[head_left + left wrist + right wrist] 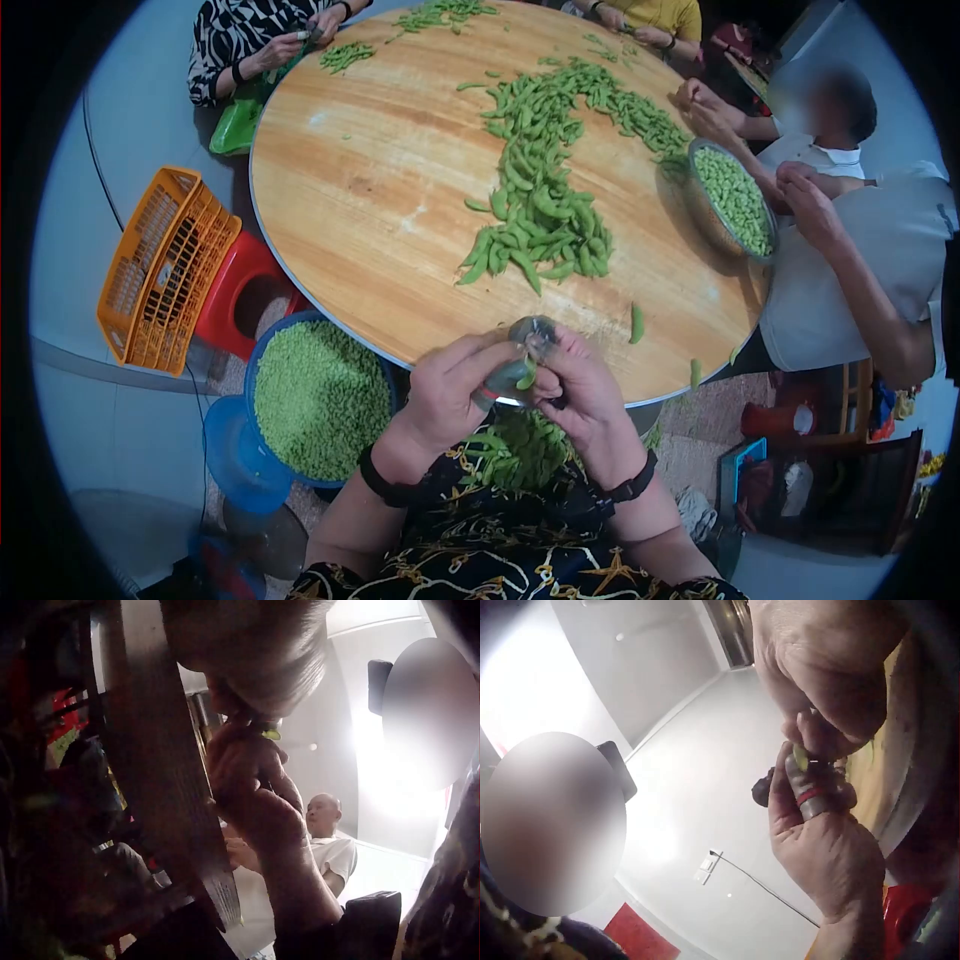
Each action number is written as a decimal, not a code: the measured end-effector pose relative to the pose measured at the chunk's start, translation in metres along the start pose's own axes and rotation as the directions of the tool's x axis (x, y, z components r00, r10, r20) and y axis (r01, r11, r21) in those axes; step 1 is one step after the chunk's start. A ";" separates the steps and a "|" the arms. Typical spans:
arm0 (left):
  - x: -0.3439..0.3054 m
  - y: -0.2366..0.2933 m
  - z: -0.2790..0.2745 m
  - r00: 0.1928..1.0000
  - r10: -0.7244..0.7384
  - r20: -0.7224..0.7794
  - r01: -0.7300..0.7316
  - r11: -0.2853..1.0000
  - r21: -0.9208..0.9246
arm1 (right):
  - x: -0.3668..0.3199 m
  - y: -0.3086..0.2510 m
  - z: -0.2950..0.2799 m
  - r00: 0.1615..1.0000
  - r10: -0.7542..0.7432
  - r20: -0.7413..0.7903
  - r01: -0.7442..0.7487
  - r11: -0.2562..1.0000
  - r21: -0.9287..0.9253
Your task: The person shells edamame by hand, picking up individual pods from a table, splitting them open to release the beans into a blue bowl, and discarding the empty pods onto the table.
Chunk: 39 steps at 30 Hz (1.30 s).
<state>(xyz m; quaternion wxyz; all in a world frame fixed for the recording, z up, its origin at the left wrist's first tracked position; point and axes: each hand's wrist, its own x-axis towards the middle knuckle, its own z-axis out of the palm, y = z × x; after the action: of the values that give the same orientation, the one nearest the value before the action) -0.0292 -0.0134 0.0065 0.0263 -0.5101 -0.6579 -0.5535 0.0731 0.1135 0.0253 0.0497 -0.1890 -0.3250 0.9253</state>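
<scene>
Above the near edge of the table, my left hand point(450, 385) and right hand point(590, 390) meet around a green edamame pod point(527, 374). The fingers of both pinch it, and they hide most of it. A grey cover with a red band point(810, 796) sits on the left thumb. In the right wrist view a small bit of the pod point(801, 757) shows between the hands. Below them, more green pods point(520, 447) lie in my lap. A long pile of pods point(545, 215) stretches across the tabletop beyond my hands.
On the round wooden table point(360, 240), a bowl of shelled beans point(735, 200) stands at the right edge. A blue tub of beans point(320, 400), a red stool point(228, 295) and an orange crate point(165, 270) are at left. Several people sit around the table.
</scene>
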 end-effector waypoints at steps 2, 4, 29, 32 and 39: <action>0.004 -0.002 0.000 1.000 0.026 0.005 -0.025 0.997 -0.068 | 0.001 0.000 0.006 0.999 -0.023 -0.042 0.022 1.000 -0.021; 0.005 -0.003 0.001 0.996 -0.039 0.074 0.045 0.996 -0.083 | 0.003 0.003 0.005 0.986 -0.136 -0.095 0.120 0.980 -0.157; 0.036 0.005 0.015 0.938 -0.304 0.170 0.288 0.951 0.112 | 0.028 -0.037 -0.004 0.875 -0.425 0.232 0.086 -0.334 -0.938; 0.035 0.013 0.015 0.953 -0.175 0.246 0.139 0.978 0.157 | 0.017 -0.041 -0.015 0.954 -0.292 0.069 0.161 0.307 -0.938; 0.021 0.008 0.025 0.899 -0.428 0.091 0.436 0.892 -0.115 | 0.008 -0.033 -0.022 0.991 -0.117 -0.057 0.058 0.789 -0.612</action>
<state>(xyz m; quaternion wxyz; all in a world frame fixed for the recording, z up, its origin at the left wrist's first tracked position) -0.0206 0.0185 0.0151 -0.1521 -0.3691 -0.7171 -0.5714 0.0733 0.1538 0.0272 0.0439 -0.2220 -0.6113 0.7584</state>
